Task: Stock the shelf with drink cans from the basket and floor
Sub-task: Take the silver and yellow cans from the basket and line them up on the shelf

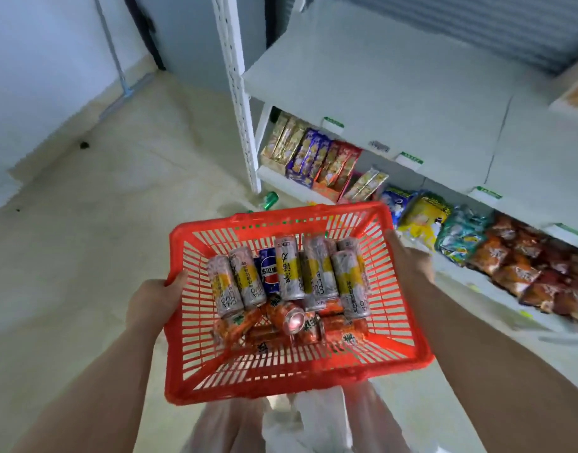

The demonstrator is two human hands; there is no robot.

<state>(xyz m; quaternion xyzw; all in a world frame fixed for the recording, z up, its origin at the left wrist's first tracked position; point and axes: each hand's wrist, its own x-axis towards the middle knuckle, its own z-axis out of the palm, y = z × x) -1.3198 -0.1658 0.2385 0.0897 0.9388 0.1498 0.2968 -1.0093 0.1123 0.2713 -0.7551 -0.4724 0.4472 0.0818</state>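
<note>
The drink cans [288, 273], silver-and-yellow ones lying over orange ones with one blue can [268, 270] among them, lie in a red basket [281, 216] carried between the two hands. The left hand [153, 302] grips the basket's left rim with its thumb hooked over the edge, and the right hand [410, 266] holds the right rim, its fingertips hidden behind the wall. Beyond the basket's far edge a green can [270, 198] lies on the floor [117, 223] at the foot of the white shelf [395, 93], whose snack packets [510, 256] sit just past the right hand.
</note>
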